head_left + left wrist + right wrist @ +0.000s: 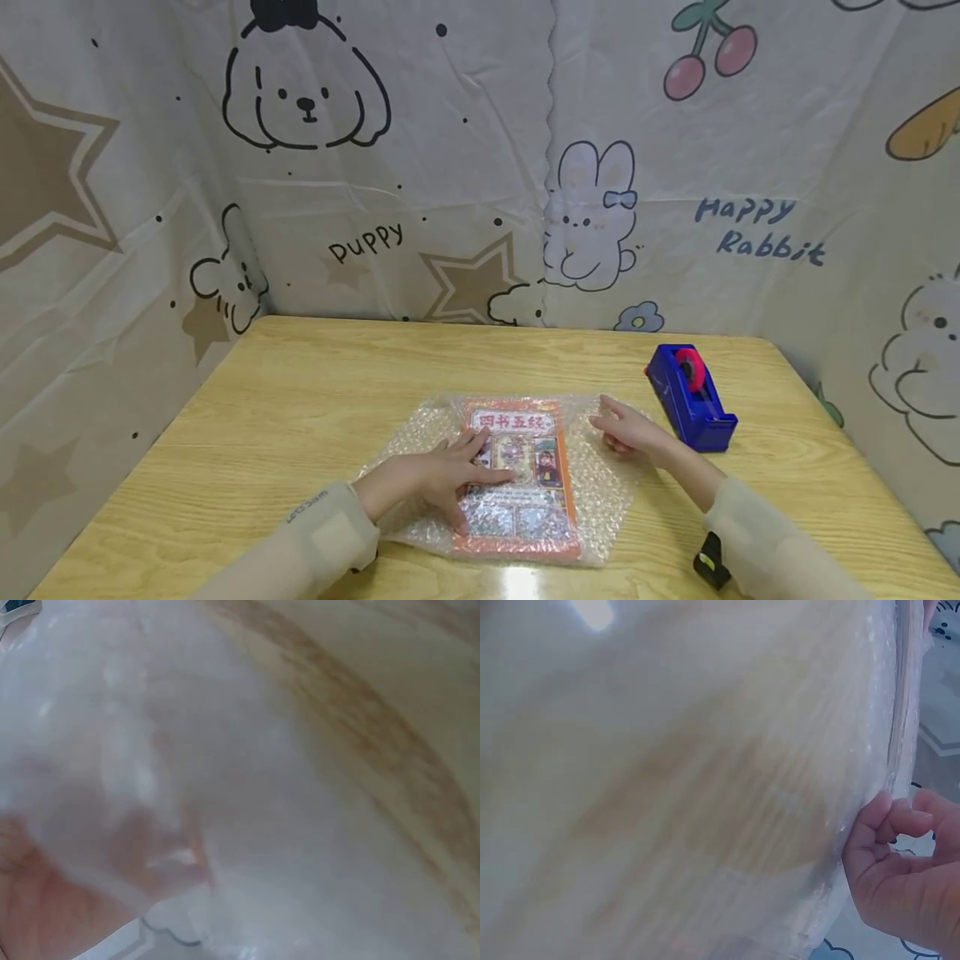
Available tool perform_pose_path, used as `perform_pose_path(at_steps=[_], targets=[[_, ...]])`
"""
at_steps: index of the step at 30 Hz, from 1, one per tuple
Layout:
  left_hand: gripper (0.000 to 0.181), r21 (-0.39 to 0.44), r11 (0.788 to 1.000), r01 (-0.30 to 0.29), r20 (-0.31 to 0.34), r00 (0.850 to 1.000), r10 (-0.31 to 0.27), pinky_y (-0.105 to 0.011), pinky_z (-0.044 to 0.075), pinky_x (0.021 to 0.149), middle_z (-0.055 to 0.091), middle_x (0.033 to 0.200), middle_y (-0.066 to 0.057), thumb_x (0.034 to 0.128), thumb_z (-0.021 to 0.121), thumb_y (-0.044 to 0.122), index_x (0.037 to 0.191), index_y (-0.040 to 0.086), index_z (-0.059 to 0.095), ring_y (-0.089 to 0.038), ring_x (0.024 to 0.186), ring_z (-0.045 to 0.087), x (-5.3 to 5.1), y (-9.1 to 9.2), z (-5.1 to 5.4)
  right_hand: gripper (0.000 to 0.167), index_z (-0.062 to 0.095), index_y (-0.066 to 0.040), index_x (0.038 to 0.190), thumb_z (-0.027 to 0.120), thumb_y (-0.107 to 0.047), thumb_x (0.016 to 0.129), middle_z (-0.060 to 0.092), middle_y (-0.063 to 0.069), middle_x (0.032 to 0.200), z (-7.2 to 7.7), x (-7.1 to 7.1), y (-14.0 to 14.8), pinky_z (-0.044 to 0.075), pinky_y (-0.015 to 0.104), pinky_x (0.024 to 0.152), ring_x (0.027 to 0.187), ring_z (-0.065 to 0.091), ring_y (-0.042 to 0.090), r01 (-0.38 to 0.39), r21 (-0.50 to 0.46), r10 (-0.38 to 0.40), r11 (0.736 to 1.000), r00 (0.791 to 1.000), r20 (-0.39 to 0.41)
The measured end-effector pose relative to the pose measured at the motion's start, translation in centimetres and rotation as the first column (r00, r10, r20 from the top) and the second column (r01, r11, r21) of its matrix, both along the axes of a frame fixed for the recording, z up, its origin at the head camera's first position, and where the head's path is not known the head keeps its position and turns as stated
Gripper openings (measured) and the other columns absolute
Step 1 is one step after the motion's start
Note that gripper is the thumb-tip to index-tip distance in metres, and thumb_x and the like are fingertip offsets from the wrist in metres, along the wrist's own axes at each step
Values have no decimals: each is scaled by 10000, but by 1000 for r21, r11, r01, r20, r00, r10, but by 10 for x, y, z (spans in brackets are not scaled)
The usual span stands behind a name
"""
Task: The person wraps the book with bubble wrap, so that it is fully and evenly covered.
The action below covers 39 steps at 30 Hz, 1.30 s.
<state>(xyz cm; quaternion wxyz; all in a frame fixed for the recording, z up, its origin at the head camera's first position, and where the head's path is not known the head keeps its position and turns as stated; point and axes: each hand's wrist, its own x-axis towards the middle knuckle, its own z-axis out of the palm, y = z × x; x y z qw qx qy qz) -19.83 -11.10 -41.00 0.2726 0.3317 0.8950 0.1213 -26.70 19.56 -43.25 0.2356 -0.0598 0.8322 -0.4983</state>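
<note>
An orange-bordered book (517, 527) with pictures on its cover lies on the table inside clear bubble wrap (606, 492). My left hand (448, 475) rests spread on the wrapped book, over its left half. At the wrap's upper right side is my right hand (628, 429), index finger stretched toward the top corner and the other fingers bent. The right wrist view shows the right hand's bent fingers (874, 829) against the edge of the wrap (859, 772). In the left wrist view, blurred film (247, 787) partly covers the left hand (56, 900).
A blue tape dispenser (686, 400) with a red-cored roll stands right of the wrap on the wooden table (315, 375). Beside the right sleeve lies a small black object (708, 562). Printed cloth (450, 167) hangs behind the table and along its sides.
</note>
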Motion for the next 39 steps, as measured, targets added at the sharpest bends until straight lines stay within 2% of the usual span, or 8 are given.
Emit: perform_pose_path(at_steps=[10, 14, 17, 19, 25, 30, 35, 39], targets=[[873, 26, 1000, 1, 23, 1000, -1, -569, 87, 1081, -103, 1510, -181, 672, 748, 333, 1412, 382, 288, -346, 1373, -110, 2, 0, 0, 741, -29, 37, 1435, 479, -173, 938, 436, 23, 711, 4, 21, 9, 405, 213, 529, 542, 386, 91, 75, 1, -74, 997, 992, -100], [867, 40, 999, 1, 35, 999, -3, -573, 86, 1079, -104, 1509, -186, 676, 743, 333, 1415, 367, 292, -355, 1371, -111, 4, 0, 0, 747, 28, 60, 1429, 501, -229, 927, 466, 235, 1036, 7, 33, 13, 459, 387, 765, 848, 497, 288, 106, 102, -92, 989, 987, -135], [870, 37, 999, 0, 30, 1000, -1, -570, 89, 1080, -103, 1510, -182, 676, 745, 339, 1415, 373, 287, -354, 1371, -110, 4, -1, 0, 781, 13, 43, 1435, 503, -281, 920, 209, 375, 1323, 11, 40, 14, 260, 584, 995, 1205, 273, 480, 129, 126, -114, 984, 987, -115], [872, 32, 999, -7, 27, 1000, 6, -566, 87, 1082, -106, 1511, -174, 677, 748, 331, 1413, 383, 284, -346, 1372, -113, 4, -1, 0, 807, -24, 31, 1436, 505, -287, 916, 17, 393, 1391, 13, 44, 15, 72, 641, 1028, 1289, 23, 523, 145, 109, -136, 983, 986, -92], [863, 32, 999, -23, 39, 999, 22, -562, 82, 1084, -112, 1513, -163, 682, 754, 306, 1406, 397, 293, -336, 1371, -128, 3, -3, 0, 905, -223, 34, 1382, 503, -223, 909, -181, 372, 1407, 19, 50, 15, -44, 594, 1055, 1301, -171, 483, 260, 8, -259, 966, 965, -42], [858, 21, 1000, -21, 41, 999, 20, -556, 84, 1088, -108, 1516, -158, 684, 750, 321, 1406, 396, 293, -325, 1374, -130, 3, -2, 2, 941, -413, 8, 1268, 447, -191, 942, 8, 368, 1437, 19, 51, 15, 337, 393, 1032, 1341, 145, 397, 352, -228, -333, 908, 935, 120], [858, 21, 1000, -18, 48, 999, 17, -562, 75, 1085, -118, 1514, -156, 684, 744, 331, 1408, 396, 288, -329, 1372, -134, 2, -3, 2, 724, -100, 67, 1388, 425, -180, 956, 457, 236, 1214, 11, 48, 18, 458, 217, 847, 1078, 507, 198, 345, -438, -246, 830, 932, 267], [867, 21, 1000, -14, 46, 999, 13, -561, 67, 1085, -123, 1512, -156, 677, 743, 332, 1407, 404, 280, -331, 1370, -136, 0, -2, 1, 639, -15, 80, 1385, 408, -145, 962, 507, -53, 885, 4, 44, 19, 424, 155, 665, 747, 492, 21, 252, -520, -102, 816, 949, 299]])
